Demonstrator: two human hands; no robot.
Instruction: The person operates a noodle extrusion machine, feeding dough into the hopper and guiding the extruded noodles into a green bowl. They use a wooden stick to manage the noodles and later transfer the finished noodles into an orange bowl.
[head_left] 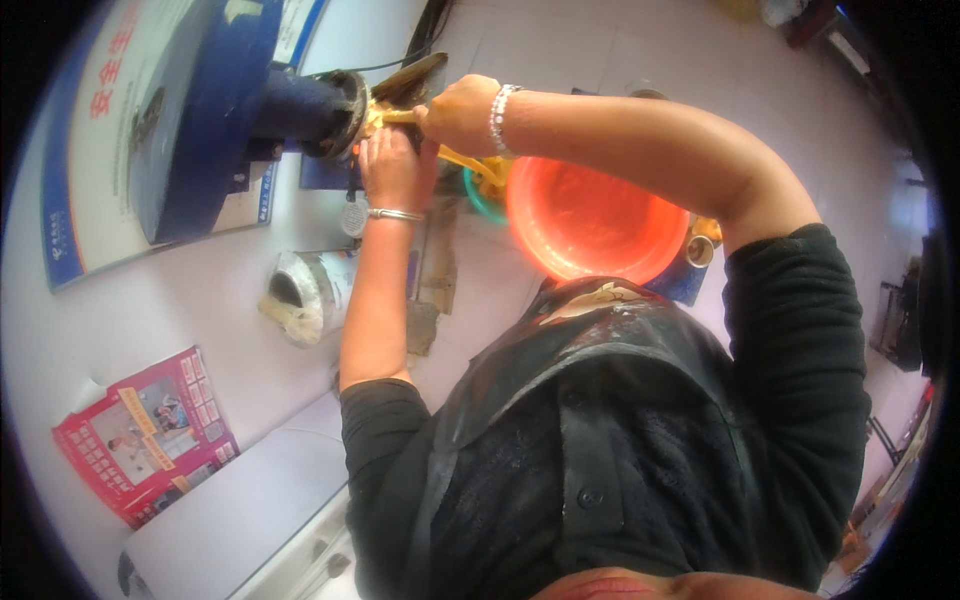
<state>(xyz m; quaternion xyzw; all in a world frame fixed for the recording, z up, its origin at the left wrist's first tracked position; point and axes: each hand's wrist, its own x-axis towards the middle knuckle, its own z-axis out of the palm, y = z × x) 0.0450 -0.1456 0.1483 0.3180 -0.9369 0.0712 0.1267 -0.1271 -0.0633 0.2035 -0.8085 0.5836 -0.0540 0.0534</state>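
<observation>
Yellow sticky strands (462, 160) stretch from the dark machine spout (345, 112) toward four o'clock, over our round orange plastic bucket (590, 225). Our right hand (458, 113) pinches them shut; our left hand (393, 168), at seven o'clock, cups them, fingers closed.

Looks like a small workshop or food-processing room rather than a home. Heavy blue machine (200, 110) bolted up by a pale wall (130, 310), with a round metal outlet (345, 112) at its end. Printed notice board (75, 160) fixed behind the machine, a red leaflet poster (145, 435) lower on the same wall. Orange plastic bucket (590, 225) set below the outlet, a stained paste tin (305, 292) close by. Smeared dark apron (590, 370) worn for messy work.
</observation>
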